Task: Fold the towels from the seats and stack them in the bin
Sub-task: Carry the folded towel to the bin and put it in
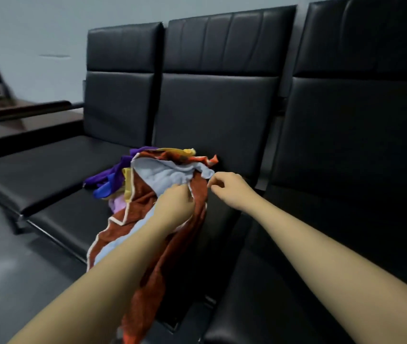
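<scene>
Fingers of the left hand [176,207] are curled down into the cloth, gripping the rust-red towel with a white hem and pale blue underside [147,202] near its upper edge. Fingers of the right hand [227,188] are curled inward too, thumb meeting fingertips at the towel's far right corner, where the blue layer ends; whether they truly pinch that corner or sit just beside it cannot be told.

That towel is crumpled and part turned over, its blue face showing at the far end and along the near left, while the red side hangs off the near edge of the middle black padded seat [73,219] in a long drape. Behind and to its left lies a heap of other towels [115,177], purple, bright blue, yellow and pale pink, touching it and bunched on the same seat cushion.

3 black seats stand in a row, and a dark wooden armrest [23,111] curves at the far left.
</scene>
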{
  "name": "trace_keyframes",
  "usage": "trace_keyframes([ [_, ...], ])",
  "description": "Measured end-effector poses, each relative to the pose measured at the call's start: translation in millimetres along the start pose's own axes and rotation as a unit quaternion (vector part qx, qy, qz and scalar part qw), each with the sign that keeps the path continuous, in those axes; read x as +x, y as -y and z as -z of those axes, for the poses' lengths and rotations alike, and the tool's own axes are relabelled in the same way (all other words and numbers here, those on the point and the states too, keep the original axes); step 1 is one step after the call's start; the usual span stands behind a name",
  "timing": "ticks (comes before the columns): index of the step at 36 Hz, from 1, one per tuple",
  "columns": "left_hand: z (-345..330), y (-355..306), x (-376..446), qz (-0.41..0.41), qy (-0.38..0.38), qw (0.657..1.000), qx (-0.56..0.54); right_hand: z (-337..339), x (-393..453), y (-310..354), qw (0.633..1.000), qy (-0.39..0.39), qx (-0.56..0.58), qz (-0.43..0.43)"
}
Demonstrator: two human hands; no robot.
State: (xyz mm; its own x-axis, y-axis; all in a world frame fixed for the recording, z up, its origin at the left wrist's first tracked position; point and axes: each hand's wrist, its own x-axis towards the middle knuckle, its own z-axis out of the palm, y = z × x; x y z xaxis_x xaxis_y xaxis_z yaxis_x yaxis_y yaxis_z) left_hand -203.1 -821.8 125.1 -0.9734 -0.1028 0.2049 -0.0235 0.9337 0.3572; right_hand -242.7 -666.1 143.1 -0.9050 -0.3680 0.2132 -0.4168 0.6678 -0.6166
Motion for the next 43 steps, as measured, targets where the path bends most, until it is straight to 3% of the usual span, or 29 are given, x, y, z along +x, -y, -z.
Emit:
trace_keyframes([
  [7,-28.0,47.9,9.3,0.067,0.060,0.990,0.107,-60.7,23.8,-9.2,0.991,0.129,-0.045,0.002],
  [11,-36.0,52.9,13.2,0.044,0.058,0.989,0.126,-74.8,22.8,-19.4,0.982,0.148,-0.116,0.003],
  [18,-27.1,46.5,10.5,0.006,-0.019,1.000,0.020,-79.8,16.9,-17.9,0.977,0.144,-0.156,-0.014],
  [23,-12.0,37.0,7.0,-0.043,-0.062,0.995,-0.071,-73.9,18.5,-15.0,0.998,0.049,-0.038,-0.025],
  [27,2.6,23.9,6.3,-0.066,-0.110,0.988,-0.081,-67.8,16.4,-0.7,0.994,0.044,0.094,-0.024],
  [32,17.4,9.4,1.1,-0.039,-0.139,0.980,-0.138,-46.2,9.0,13.7,0.983,-0.021,0.179,-0.023],
  [35,26.7,-0.5,-2.8,-0.012,-0.118,0.985,-0.128,-32.6,4.8,26.3,0.961,-0.078,0.264,-0.018],
  [43,59.5,-25.2,-16.4,-0.068,-0.180,0.979,-0.060,-0.7,-4.5,48.2,0.936,-0.229,0.266,0.000],
])
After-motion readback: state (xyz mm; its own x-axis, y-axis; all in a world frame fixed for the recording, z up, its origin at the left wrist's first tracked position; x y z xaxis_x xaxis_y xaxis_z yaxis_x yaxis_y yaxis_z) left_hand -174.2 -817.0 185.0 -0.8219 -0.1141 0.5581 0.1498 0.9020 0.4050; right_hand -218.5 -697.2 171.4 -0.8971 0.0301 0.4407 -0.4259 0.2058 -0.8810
